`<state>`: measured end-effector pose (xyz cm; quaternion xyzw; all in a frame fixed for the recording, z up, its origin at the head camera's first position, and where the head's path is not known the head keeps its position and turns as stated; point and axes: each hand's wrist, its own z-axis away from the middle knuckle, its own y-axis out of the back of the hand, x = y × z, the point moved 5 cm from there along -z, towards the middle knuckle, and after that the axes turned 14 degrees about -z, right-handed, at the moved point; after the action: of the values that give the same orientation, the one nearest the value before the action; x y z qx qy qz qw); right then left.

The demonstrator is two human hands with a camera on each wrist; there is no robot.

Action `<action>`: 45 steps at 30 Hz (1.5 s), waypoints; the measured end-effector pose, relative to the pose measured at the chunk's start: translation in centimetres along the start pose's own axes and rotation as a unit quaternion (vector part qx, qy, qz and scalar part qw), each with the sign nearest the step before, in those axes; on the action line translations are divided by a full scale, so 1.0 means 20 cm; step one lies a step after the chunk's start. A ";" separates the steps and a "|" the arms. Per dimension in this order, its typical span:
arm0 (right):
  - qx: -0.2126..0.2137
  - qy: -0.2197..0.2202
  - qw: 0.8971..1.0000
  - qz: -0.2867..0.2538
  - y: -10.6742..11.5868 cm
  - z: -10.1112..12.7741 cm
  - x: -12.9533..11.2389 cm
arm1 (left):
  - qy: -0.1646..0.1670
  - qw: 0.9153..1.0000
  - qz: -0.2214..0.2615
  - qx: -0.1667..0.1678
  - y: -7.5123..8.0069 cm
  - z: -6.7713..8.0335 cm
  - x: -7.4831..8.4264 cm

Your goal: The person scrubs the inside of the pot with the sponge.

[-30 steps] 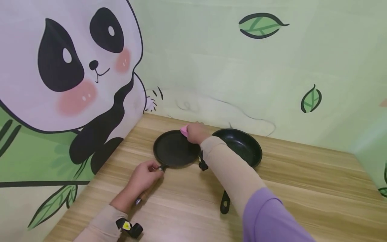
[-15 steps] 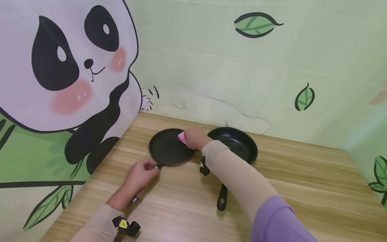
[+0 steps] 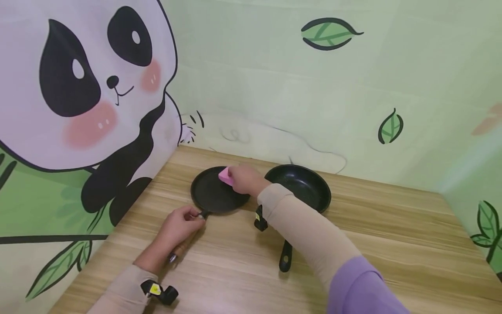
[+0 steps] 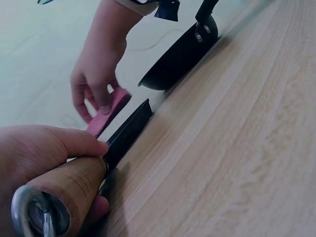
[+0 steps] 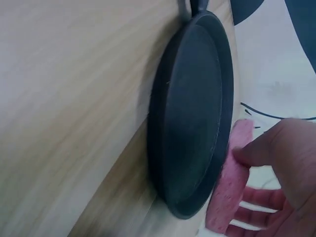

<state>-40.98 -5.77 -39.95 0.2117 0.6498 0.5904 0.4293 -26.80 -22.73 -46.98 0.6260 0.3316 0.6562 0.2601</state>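
Observation:
A flat black pan (image 3: 213,194) (image 5: 197,118) lies on the wooden table (image 3: 353,253). Its wooden handle (image 4: 74,185) is gripped by my left hand (image 3: 178,226) (image 4: 34,153). My right hand (image 3: 243,179) (image 4: 96,79) (image 5: 276,163) holds a pink sponge (image 3: 225,175) (image 4: 108,112) (image 5: 228,185) and presses it on the far right part of that pan. A deeper black frying pan (image 3: 303,185) (image 4: 180,52) sits just to the right, its handle (image 3: 285,257) pointing toward me under my right forearm.
Printed walls with a panda (image 3: 86,87) and green leaves close the table at the left and back. Bare wood stretches to the right and front of the pans.
The right hand has slid the pink sponge leftward over the flat pan, from its right rim toward the middle. The left hand keeps its grip on the handle.

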 end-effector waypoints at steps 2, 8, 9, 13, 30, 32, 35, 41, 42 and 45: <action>0.005 0.010 1.000 -0.004 0.00 -0.02 -0.03 | -0.002 1.000 0.003 -0.003 0.00 0.00 0.00; 0.031 0.033 0.999 0.022 -0.05 -0.09 -0.05 | -0.003 1.000 0.013 0.000 -0.01 0.00 0.00; 0.035 0.027 0.999 0.026 -0.07 -0.09 -0.04 | -0.003 1.000 0.016 0.000 -0.01 0.00 0.00; 0.038 -0.005 0.999 0.020 -0.10 -0.10 0.02 | 0.001 1.000 0.024 -0.012 -0.03 0.02 0.01; -0.002 0.022 0.999 0.032 -0.17 -0.12 0.04 | 0.004 1.000 0.024 -0.008 -0.04 0.02 0.01; -0.002 0.032 0.999 0.025 -0.16 -0.12 0.02 | 0.002 1.000 0.025 -0.004 -0.03 0.02 0.01; -0.011 0.053 0.998 0.014 -0.15 -0.12 -0.01 | 0.000 1.000 0.025 0.000 -0.01 0.02 0.01; -0.049 0.087 0.994 -0.034 -0.13 -0.09 -0.10 | 0.003 1.000 0.021 -0.001 0.01 0.01 0.01; -0.050 0.089 0.994 -0.039 -0.12 -0.08 -0.12 | 0.003 1.000 0.020 -0.001 0.01 0.00 0.00; -0.051 0.091 0.993 -0.054 -0.13 -0.05 -0.16 | 0.002 1.000 0.020 -0.002 0.01 0.00 0.00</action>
<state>-39.53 -9.37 -41.44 0.0998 0.6658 0.6153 0.4102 -26.74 -22.82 -46.85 0.6309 0.3186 0.6627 0.2476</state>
